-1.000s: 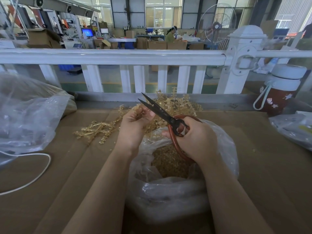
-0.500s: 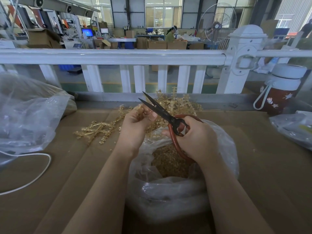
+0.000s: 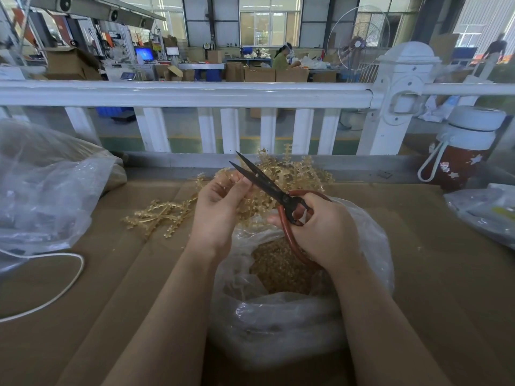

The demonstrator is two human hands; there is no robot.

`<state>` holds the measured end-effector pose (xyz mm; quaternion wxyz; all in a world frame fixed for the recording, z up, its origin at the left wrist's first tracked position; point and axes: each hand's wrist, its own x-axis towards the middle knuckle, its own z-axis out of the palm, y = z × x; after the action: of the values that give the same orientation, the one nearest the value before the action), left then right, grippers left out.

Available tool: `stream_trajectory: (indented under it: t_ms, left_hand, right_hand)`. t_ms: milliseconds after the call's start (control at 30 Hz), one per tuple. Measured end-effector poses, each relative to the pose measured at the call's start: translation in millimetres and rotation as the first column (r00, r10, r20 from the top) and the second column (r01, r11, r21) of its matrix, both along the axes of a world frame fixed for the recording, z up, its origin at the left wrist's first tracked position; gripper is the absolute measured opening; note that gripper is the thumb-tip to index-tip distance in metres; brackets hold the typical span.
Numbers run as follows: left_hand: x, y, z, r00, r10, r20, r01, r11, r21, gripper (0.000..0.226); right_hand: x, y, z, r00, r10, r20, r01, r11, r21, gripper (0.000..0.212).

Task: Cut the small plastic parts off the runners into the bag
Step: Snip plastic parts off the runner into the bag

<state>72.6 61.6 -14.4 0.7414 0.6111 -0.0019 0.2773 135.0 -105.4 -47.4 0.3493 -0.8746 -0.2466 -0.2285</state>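
My left hand (image 3: 220,207) pinches a translucent amber runner (image 3: 227,176) above the clear plastic bag (image 3: 278,316). My right hand (image 3: 323,229) grips the red-handled scissors (image 3: 267,185); their dark blades stand slightly apart, tips pointing up and left beside my left fingertips. The bag's mouth is open below both hands and holds a heap of cut amber parts (image 3: 278,268). More runners lie in a pile (image 3: 295,171) behind the hands and in a smaller bunch (image 3: 158,215) to the left on the cardboard.
Brown cardboard (image 3: 111,302) covers the table. A big clear bag (image 3: 41,185) and a white cable (image 3: 55,291) lie at the left. A red and white bottle (image 3: 462,151) and another plastic bag (image 3: 485,210) sit at the right. A white railing (image 3: 195,93) runs behind.
My left hand has shifted the runner a little against the blades. The scissors stay at the same angle, blades still slightly apart.
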Motion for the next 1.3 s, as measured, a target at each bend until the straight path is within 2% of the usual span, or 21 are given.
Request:
stream_trajectory:
  t_ms: [133, 367, 467, 633, 833, 1000, 1300]
  left_hand:
    - [-0.8, -1.7, 0.3, 0.999, 0.032, -0.002, -0.032, 0.999, -0.002, 0.021]
    - [1.5, -2.4, -2.1, 0.999, 0.040, 0.018, -0.040, 0.999, 0.020, 0.024]
    - [3.1, -2.0, -3.5, 0.999, 0.015, 0.039, -0.017, 0.998, 0.057, 0.014]
    - [4.0, -2.3, -4.3, 0.998, -0.015, 0.053, 0.009, 0.994, 0.108, 0.017]
    - [4.6, -1.8, -6.6, 0.998, -0.047, 0.035, 0.043, 0.993, 0.109, 0.011]
    - [5.8, -1.0, -8.2, 0.998, -0.044, 0.032, 0.041, 0.994, 0.097, 0.016]
    - [5.2, -1.4, -6.7, 0.997, -0.069, 0.045, 0.065, 0.995, 0.080, 0.007]
  right_hand:
    - [1.0, 0.2, -0.7, 1.000, 0.018, -0.013, -0.018, 1.000, 0.001, 0.051]
    - [-0.6, 0.2, 1.9, 1.000, 0.001, -0.014, -0.002, 1.000, -0.010, 0.060]
    - [0.9, -0.8, 0.3, 1.000, 0.004, 0.012, -0.003, 0.999, -0.035, 0.050]
    - [0.9, -0.8, -1.4, 0.999, 0.001, 0.042, 0.001, 0.999, -0.043, 0.039]
    - [-2.6, 0.3, 2.0, 0.999, -0.017, 0.043, 0.018, 1.000, -0.023, 0.049]
    - [0.5, 0.1, -1.2, 1.000, 0.001, 0.025, -0.001, 1.000, -0.012, 0.062]
    - [2.6, 1.8, -3.4, 1.000, 0.009, 0.022, -0.009, 1.000, 0.017, 0.060]
